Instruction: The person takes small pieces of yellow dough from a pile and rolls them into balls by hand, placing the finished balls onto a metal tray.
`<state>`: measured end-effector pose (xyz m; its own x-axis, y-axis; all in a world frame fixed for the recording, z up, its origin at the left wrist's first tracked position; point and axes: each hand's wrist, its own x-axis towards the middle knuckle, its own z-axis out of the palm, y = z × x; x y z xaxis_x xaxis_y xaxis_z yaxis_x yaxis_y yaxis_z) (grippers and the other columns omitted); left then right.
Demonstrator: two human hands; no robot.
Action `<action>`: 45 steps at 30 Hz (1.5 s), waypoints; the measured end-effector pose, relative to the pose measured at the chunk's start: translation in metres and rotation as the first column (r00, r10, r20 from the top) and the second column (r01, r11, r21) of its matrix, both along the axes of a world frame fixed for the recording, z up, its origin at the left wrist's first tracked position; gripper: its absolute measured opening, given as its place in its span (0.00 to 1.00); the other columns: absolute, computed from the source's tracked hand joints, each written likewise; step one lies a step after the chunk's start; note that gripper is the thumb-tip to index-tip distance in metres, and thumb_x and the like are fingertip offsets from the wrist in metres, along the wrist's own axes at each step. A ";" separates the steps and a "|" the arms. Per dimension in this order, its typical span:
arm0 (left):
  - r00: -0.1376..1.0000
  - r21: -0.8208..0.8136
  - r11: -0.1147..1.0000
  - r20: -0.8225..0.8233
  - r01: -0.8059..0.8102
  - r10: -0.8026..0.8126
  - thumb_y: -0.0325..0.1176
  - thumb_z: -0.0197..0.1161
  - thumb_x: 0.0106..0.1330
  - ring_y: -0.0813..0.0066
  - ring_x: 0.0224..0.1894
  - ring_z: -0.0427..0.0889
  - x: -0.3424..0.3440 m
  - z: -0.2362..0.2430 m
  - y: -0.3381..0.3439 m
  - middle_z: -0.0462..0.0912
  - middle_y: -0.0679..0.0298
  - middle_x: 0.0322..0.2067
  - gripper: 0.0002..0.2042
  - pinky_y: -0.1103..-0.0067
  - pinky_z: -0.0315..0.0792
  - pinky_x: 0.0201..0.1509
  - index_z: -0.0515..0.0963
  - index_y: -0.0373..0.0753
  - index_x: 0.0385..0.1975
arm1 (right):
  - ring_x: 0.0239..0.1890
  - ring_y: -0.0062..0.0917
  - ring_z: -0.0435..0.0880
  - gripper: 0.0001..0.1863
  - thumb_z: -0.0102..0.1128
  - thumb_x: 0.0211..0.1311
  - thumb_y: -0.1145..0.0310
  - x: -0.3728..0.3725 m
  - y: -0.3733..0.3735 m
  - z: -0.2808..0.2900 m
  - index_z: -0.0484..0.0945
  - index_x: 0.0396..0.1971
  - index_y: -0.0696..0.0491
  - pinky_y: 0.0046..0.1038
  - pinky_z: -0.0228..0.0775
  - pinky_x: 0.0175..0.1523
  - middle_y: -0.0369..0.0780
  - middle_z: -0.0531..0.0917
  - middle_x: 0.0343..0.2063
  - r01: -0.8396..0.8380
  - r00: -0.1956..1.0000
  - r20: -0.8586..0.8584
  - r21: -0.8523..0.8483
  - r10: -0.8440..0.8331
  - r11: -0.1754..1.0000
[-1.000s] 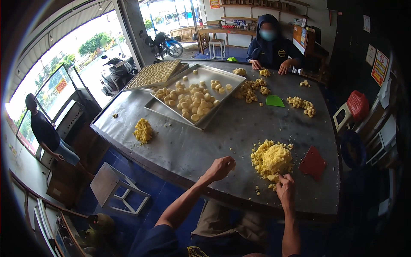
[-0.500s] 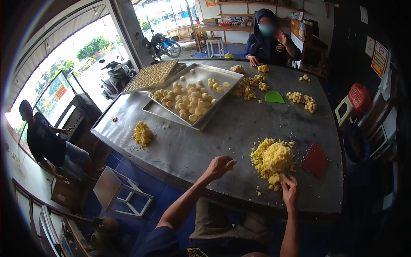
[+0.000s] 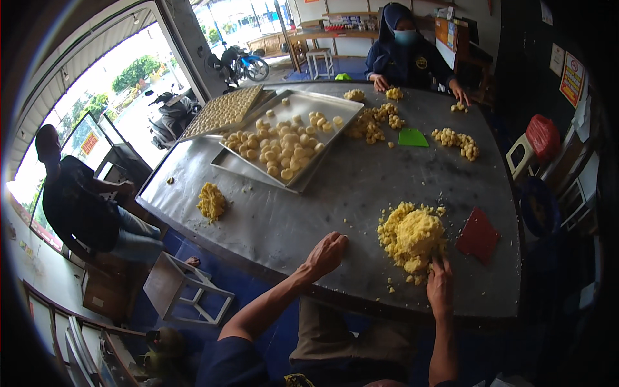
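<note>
Touching the yellow dough pile (image 3: 412, 233) with the right hand (image 3: 440, 284) at a big metal table (image 3: 284, 216).

I see the crumbly pile on the table, near the front edge, with a red scraper (image 3: 478, 236) just to its right. The right hand's fingers are close together at the pile's near side; I can't tell if they pinch any. The left hand (image 3: 327, 255) is curled up, left of the pile, and I can't see if anything is inside. Farther back, a tray (image 3: 345, 111) holds lots of round dough balls (image 3: 287, 145), and a green scraper (image 3: 412, 137) lies flat.
</note>
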<state>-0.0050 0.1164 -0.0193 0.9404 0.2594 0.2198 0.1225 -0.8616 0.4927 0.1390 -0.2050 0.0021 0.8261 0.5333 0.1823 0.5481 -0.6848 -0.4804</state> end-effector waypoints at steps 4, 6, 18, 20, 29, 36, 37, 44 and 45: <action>0.992 0.013 1.000 0.126 0.020 -0.021 0.18 0.56 0.54 0.50 0.50 0.78 -0.038 0.010 -0.023 0.79 0.49 0.46 0.25 0.66 0.73 0.56 0.73 0.33 0.56 | 0.59 0.50 0.72 0.26 0.53 0.60 0.84 -0.031 -0.012 -0.013 0.72 0.61 0.62 0.41 0.68 0.65 0.55 0.71 0.60 -0.085 0.981 0.162 -0.120 0.104 0.989; 0.995 0.095 0.995 0.102 0.002 -0.012 0.17 0.56 0.53 0.51 0.52 0.77 -0.044 0.026 -0.034 0.78 0.49 0.47 0.27 0.66 0.72 0.59 0.71 0.32 0.57 | 0.54 0.49 0.76 0.23 0.56 0.59 0.84 -0.019 -0.016 -0.017 0.77 0.56 0.62 0.42 0.71 0.60 0.53 0.78 0.53 -0.083 0.993 0.092 0.059 0.078 0.995; 0.976 0.329 0.935 0.205 -0.134 0.068 0.32 0.62 0.67 0.50 0.60 0.73 0.019 0.032 -0.041 0.76 0.49 0.53 0.15 0.57 0.62 0.68 0.72 0.36 0.51 | 0.55 0.46 0.76 0.21 0.59 0.58 0.82 0.040 -0.013 -0.016 0.77 0.54 0.60 0.40 0.70 0.61 0.51 0.79 0.49 -0.123 0.978 0.172 0.004 0.121 0.992; 0.952 0.457 0.855 0.279 -0.247 0.126 0.37 0.61 0.68 0.49 0.69 0.63 0.039 0.019 -0.039 0.69 0.49 0.61 0.18 0.46 0.47 0.73 0.71 0.37 0.53 | 0.58 0.46 0.75 0.25 0.57 0.60 0.82 0.032 -0.019 -0.014 0.72 0.60 0.59 0.39 0.69 0.64 0.52 0.77 0.54 -0.096 0.990 0.109 0.039 0.091 0.995; 0.993 0.406 0.914 0.117 -0.016 -0.034 0.43 0.61 0.65 0.52 0.71 0.56 0.058 0.000 -0.026 0.63 0.51 0.62 0.18 0.42 0.33 0.73 0.70 0.37 0.45 | 0.55 0.44 0.80 0.21 0.56 0.58 0.87 -0.015 -0.027 0.019 0.82 0.52 0.58 0.35 0.75 0.59 0.46 0.81 0.54 -0.061 0.998 0.004 0.138 0.061 0.989; 0.992 0.454 0.891 0.118 -0.015 -0.044 0.42 0.60 0.61 0.56 0.66 0.62 0.060 0.004 -0.030 0.68 0.54 0.55 0.18 0.45 0.41 0.71 0.71 0.36 0.45 | 0.49 0.35 0.82 0.15 0.59 0.55 0.79 -0.042 0.034 0.020 0.87 0.41 0.54 0.32 0.77 0.55 0.39 0.85 0.45 -0.478 0.878 0.057 0.161 0.475 0.864; 0.989 0.450 0.892 0.142 -0.030 -0.039 0.42 0.60 0.61 0.57 0.65 0.62 0.058 0.003 -0.029 0.68 0.55 0.54 0.18 0.45 0.42 0.71 0.71 0.36 0.44 | 0.49 0.34 0.82 0.13 0.59 0.56 0.78 -0.044 0.033 0.017 0.87 0.41 0.54 0.32 0.77 0.55 0.39 0.85 0.45 -0.484 0.875 0.062 0.122 0.480 0.866; 0.986 0.534 0.832 0.142 -0.152 0.090 0.37 0.62 0.62 0.65 0.51 0.70 0.042 -0.006 -0.051 0.74 0.63 0.42 0.10 0.57 0.53 0.62 0.75 0.42 0.39 | 0.49 0.31 0.83 0.09 0.60 0.60 0.73 -0.065 0.035 0.014 0.87 0.38 0.55 0.30 0.80 0.52 0.38 0.85 0.45 -0.569 0.822 0.003 0.060 0.570 0.820; 0.985 0.497 0.855 0.152 -0.149 0.083 0.38 0.61 0.63 0.65 0.50 0.70 0.040 -0.005 -0.051 0.73 0.62 0.42 0.10 0.57 0.55 0.61 0.75 0.42 0.39 | 0.49 0.31 0.83 0.09 0.60 0.60 0.73 -0.059 0.037 0.016 0.87 0.38 0.55 0.31 0.80 0.52 0.38 0.85 0.45 -0.566 0.824 0.063 0.041 0.563 0.823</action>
